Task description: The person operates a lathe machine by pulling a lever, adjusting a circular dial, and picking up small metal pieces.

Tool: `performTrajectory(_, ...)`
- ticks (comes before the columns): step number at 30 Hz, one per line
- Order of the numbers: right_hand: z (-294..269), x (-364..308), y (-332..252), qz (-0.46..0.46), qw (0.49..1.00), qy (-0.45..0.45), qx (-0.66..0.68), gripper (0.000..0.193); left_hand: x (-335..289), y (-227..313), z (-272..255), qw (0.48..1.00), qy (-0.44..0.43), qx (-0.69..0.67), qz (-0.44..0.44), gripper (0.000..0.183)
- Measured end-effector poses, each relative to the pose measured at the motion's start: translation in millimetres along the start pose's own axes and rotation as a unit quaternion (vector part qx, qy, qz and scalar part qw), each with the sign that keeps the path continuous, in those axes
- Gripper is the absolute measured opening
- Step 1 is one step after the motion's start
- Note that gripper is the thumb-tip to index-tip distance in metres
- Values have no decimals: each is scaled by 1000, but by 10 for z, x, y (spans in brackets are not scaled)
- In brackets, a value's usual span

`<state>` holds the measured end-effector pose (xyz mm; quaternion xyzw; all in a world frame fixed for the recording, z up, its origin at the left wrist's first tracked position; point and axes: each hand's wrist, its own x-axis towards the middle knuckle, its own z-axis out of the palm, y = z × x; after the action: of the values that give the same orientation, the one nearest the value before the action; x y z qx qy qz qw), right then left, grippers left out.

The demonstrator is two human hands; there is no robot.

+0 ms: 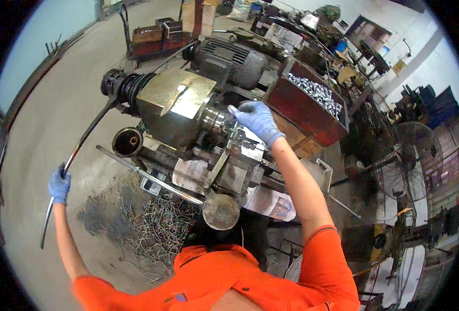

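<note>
Orange shirt cloth [219, 280] lies nearest us along the lower edge, and our forearms reach out from its sleeves towards the lathe [170, 123]. Our left hand [59, 186], in a blue glove, is closed around a long lever bar [79, 142] beyond the lathe's left edge. That bar runs through our grip: its upper end meets the dark hub [114, 85] at the lathe's far left corner, and its free end points back towards us, down and slightly left. Its long axis thus slants from upper right to lower left, and our left hand is clearly the nearer one; our right hand [256, 120] is well apart, across the headstock.

Our right hand hovers just right of the chuck [213, 120], thumb out and fingers partly curled; we cannot tell whether it pinches anything small. The chuck's axis slants down to the right, towards the tool slide [235, 173]. Beyond our right hand, by the lathe's far right edge, a dark red box [304, 111] holds shiny metal pieces [316, 95].
</note>
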<state>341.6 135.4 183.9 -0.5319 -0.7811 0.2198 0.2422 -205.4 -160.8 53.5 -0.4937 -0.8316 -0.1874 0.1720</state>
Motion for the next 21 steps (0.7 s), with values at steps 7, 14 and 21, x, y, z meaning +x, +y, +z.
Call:
performTrajectory(7, -1034, -964, 818, 41, 996, 77, -31, 32, -776, 1381, 1672, 908, -263, -311, -104, 35)
performTrajectory(14, -1618, -2402, 1938, 243, 956, 142, 77, 31, -826, 2038, 1910, 912, -339, 48, 227, 30)
performTrajectory(21, -2045, -3189, 3248, 328, 930, 163, -17, 35, -787, 2208, 1919, 879, -379, 150, 247, 30)
